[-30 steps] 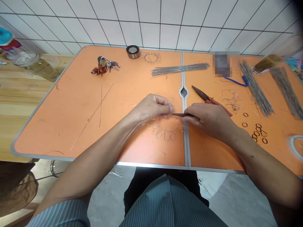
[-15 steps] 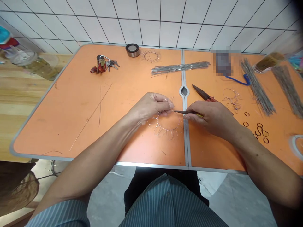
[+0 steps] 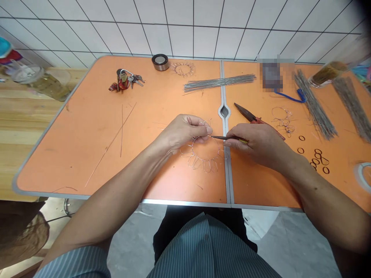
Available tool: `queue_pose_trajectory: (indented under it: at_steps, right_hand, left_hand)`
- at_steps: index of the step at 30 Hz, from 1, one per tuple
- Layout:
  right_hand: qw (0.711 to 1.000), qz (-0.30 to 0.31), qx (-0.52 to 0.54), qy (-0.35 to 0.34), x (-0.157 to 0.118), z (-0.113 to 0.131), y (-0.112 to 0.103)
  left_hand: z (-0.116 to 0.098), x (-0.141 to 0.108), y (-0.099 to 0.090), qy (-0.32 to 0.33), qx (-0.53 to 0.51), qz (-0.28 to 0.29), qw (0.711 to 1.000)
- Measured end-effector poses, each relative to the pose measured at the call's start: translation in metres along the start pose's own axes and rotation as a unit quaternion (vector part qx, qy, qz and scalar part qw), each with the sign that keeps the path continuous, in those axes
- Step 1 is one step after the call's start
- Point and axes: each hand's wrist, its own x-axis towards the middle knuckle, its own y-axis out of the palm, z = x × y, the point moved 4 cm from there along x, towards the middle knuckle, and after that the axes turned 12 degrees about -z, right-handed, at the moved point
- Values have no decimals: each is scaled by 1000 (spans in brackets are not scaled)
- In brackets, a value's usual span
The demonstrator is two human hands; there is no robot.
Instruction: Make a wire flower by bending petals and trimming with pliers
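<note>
Thumb and fingers of my left hand (image 3: 189, 129) pinch the upper edge of a thin wire ring (image 3: 205, 160) with looped, petal-like wires around it. In my right hand (image 3: 253, 141) is a pair of needle-nose pliers (image 3: 220, 138), with a dark, slim nose and some yellow at the grip. Its tip points left and meets the wire close to my left fingertips; whether the jaws are closed on it is too small to tell. Just beyond my right hand lie red-handled pliers (image 3: 246, 112).
Wire bundles (image 3: 220, 82) (image 3: 315, 106) lie at the back and right. Dark small rings (image 3: 318, 151) and tangled wire (image 3: 284, 119) are by my right arm. Keys (image 3: 127, 80), a tape roll (image 3: 160, 62) and another wire ring (image 3: 183, 69) sit farther back. Loose wires (image 3: 111, 142) lie left.
My hands, the wire ring and the pliers hold almost the same position. The whole view has shifted very slightly.
</note>
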Motion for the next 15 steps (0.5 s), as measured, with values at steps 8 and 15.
queue_pose_trajectory:
  at_steps: [8, 15]
  right_hand:
    - [1000, 1, -7, 5, 0, 0, -1]
    - [1000, 3, -16, 1, 0, -1, 0]
  left_hand:
    - [0, -1, 1, 7, 18, 7, 1000]
    - [-1, -2, 0, 2, 22, 3, 1000]
